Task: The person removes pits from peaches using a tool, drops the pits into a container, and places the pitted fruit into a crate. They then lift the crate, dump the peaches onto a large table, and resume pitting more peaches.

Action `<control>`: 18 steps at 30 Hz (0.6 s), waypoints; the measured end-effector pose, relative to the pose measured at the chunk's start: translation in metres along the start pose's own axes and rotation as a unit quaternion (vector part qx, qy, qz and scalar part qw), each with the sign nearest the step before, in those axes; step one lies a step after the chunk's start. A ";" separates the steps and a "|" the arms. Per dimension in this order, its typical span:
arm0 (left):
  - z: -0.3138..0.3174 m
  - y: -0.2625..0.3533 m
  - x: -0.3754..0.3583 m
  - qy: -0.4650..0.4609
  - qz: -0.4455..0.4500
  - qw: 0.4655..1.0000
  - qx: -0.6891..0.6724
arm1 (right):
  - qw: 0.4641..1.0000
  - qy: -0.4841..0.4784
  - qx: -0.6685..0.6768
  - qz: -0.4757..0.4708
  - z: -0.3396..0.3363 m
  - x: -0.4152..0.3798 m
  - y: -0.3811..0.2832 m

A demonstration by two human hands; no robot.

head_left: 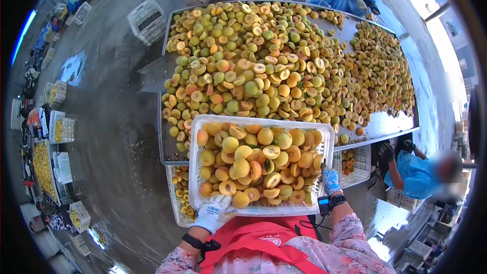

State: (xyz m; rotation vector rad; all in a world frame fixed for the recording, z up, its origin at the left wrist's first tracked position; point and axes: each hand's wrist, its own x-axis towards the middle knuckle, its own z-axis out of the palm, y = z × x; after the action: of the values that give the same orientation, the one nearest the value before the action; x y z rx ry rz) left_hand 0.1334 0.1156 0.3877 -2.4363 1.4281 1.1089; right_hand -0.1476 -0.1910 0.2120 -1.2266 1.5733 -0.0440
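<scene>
A white plastic basket (262, 121) heaped with yellow peaches (242, 153), many of them halved, is in front of my body at the near edge of the metal table (378, 128). My left hand (212, 214), in a white glove, is closed on its near left corner. At the right end, my right hand (331, 181), in a blue patterned glove, grips the rim. A small dark object shows by the right fingers; I cannot make out what it is. Halved peaches (264, 66) lie piled over the table.
Beneath the held basket, another basket (174, 200) with peaches shows at left, and a further basket (359, 175) at right. Co-workers sit at the far side and at the right (406, 170). A crate (147, 20) stands on the wet floor.
</scene>
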 end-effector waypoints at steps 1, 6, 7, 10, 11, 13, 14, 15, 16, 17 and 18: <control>0.023 0.004 -0.006 -0.021 0.018 0.997 0.074 | 1.000 -0.015 0.014 -0.006 0.001 0.002 -0.002; 0.081 0.023 0.021 0.063 -0.049 0.967 0.243 | 0.994 -0.093 0.059 -0.008 -0.002 0.017 0.017; 0.083 0.018 0.017 0.070 -0.035 0.966 0.248 | 0.991 -0.104 0.079 0.008 -0.002 0.019 0.018; 0.069 0.028 0.016 0.035 -0.019 0.968 0.246 | 0.972 -0.049 -0.101 -0.206 -0.017 0.007 0.021; 0.066 0.029 0.017 0.033 -0.018 0.968 0.248 | 0.967 -0.053 -0.096 -0.230 -0.030 -0.023 -0.012; 0.066 0.029 0.017 0.044 0.001 0.968 0.249 | 0.897 -0.017 -0.197 -0.396 -0.040 -0.054 -0.014; 0.068 0.028 0.018 0.037 0.008 0.967 0.254 | 0.847 -0.047 -0.267 -0.456 -0.042 -0.082 -0.035; 0.070 0.026 0.017 0.032 0.014 0.965 0.259 | 0.812 -0.173 -0.337 -0.445 -0.031 -0.100 -0.034; 0.070 0.025 0.018 0.031 0.018 0.963 0.266 | 0.758 -0.294 -0.397 -0.425 -0.023 -0.116 -0.029; 0.070 0.023 0.018 0.028 0.037 0.961 0.274 | 0.701 -0.324 -0.448 -0.450 -0.011 -0.122 -0.014; 0.066 0.025 0.016 0.022 0.056 0.960 0.274 | 0.690 -0.307 -0.490 -0.436 0.005 -0.119 0.001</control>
State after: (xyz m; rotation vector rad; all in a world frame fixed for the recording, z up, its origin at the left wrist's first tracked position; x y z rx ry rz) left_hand 0.0835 0.1187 0.3360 -2.0144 1.6340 0.5656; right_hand -0.1592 -0.1042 0.2927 -2.4123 0.1977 0.6156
